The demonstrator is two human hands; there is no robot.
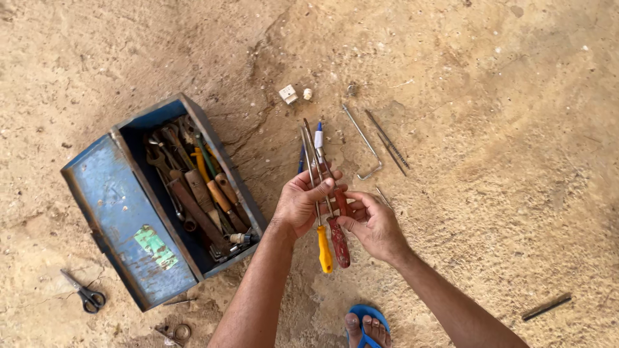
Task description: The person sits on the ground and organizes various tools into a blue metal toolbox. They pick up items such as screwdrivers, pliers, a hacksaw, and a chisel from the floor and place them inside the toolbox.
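One label [155,247] is seen, at the lower left of the frame. It is stuck to the open lid of the blue metal toolbox [122,212], roughly rectangular, pale green, with its edges worn and torn.

An open blue metal toolbox [122,212], worn and packed with wrenches and wooden-handled tools [200,193], sits on a sandy dirt floor [503,129]. Scissors [86,295] lie near its lower left corner, and a small white block [288,94] lies beyond it. To the right lie a bent metal rod [364,143], a thin file [387,142] and, well apart, a dark stick [547,308]; a foot in a blue sandal [366,327] shows at the bottom edge.
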